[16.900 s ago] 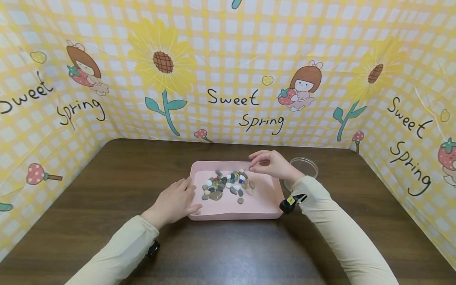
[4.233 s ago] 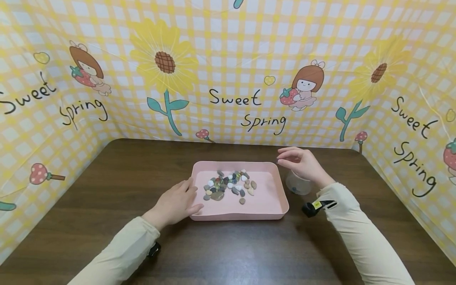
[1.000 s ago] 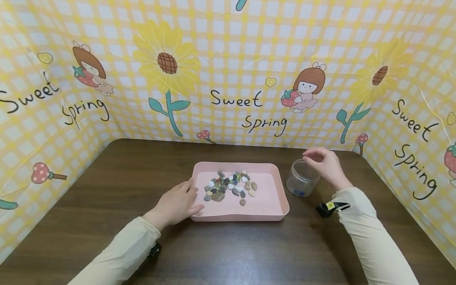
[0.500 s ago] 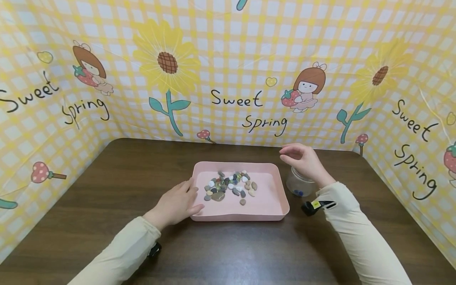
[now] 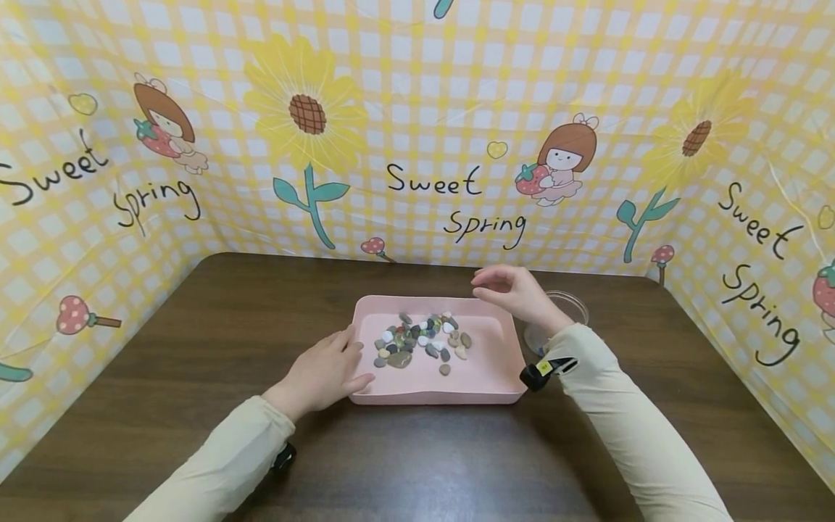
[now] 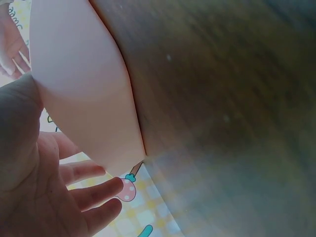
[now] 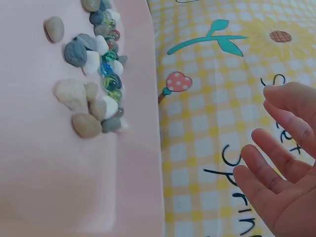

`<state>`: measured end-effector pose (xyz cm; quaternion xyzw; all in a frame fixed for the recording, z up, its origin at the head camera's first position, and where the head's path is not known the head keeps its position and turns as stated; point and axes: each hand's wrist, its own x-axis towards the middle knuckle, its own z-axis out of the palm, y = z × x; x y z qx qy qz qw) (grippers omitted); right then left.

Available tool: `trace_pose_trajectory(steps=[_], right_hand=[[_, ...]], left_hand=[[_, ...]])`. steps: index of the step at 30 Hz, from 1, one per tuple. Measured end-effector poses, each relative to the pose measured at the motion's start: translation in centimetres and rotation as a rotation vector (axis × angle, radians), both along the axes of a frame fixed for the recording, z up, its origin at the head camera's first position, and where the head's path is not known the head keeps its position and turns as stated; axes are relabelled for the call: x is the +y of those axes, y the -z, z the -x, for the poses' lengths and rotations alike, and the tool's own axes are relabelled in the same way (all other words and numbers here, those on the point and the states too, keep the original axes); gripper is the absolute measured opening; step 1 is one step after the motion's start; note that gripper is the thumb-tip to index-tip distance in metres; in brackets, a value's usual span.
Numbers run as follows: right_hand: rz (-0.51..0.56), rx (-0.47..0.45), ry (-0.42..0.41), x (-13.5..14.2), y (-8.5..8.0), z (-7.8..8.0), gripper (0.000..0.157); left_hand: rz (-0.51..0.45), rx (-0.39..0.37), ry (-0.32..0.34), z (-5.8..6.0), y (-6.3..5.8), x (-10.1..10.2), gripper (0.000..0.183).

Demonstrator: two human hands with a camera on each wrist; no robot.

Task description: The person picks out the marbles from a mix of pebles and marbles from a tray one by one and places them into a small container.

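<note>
My left hand (image 5: 320,370) rests on the left end of a pink tray (image 5: 479,378), its fingers fairly straight and its thumb over the rim, as the left wrist view also shows. Inside the tray lies a cluster of grey, tan and white pebbles (image 5: 399,359) mixed with glass marbles (image 7: 112,81). My right hand (image 5: 518,296) hovers above the tray's back right corner. In the right wrist view its fingers (image 7: 269,175) are apart and hold nothing. A clear round jar (image 5: 536,338) stands right of the tray, partly hidden behind that hand and wrist.
The dark wooden table (image 5: 417,464) extends around the tray. A yellow checked cloth (image 5: 430,109) with printed flowers walls in the back and both sides. A lone pebble (image 5: 445,370) lies near the tray's front wall.
The right hand, which pinched a small dark thing by the jar about four seconds ago, has swung left from over the jar to over the tray. The left hand stays put.
</note>
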<state>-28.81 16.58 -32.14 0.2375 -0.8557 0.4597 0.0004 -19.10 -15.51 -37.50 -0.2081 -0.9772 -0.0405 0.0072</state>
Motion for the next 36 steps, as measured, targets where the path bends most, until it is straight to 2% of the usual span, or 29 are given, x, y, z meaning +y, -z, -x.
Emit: trace_pose_trajectory(steps=[7, 13, 20, 28, 33, 36], right_hand=[[-0.012, -0.033, -0.041, -1.4, 1.0, 0.8, 0.025], [-0.027, -0.060, -0.080, -2.5, 1.7, 1.3, 0.022], [-0.062, -0.134, -0.142, -3.4, 2.5, 1.8, 0.025], [-0.093, -0.125, -0.217, -4.2, 3.8, 2.5, 0.022], [-0.125, -0.146, -0.226, -4.6, 4.5, 2.7, 0.020], [-0.171, -0.121, -0.238, -4.9, 4.9, 2.7, 0.019]], left_hand=[[0.004, 0.011, 0.006, 0.0, 0.0, 0.0, 0.060], [0.003, 0.011, 0.004, 0.0, -0.1, 0.0, 0.060], [-0.014, 0.009, 0.000, -0.1, -0.1, 0.1, 0.061], [-0.016, 0.026, 0.006, -0.2, 0.0, 0.1, 0.060], [-0.011, 0.023, 0.006, -0.2, -0.1, 0.1, 0.060], [-0.013, 0.020, 0.003, -0.2, -0.1, 0.1, 0.060]])
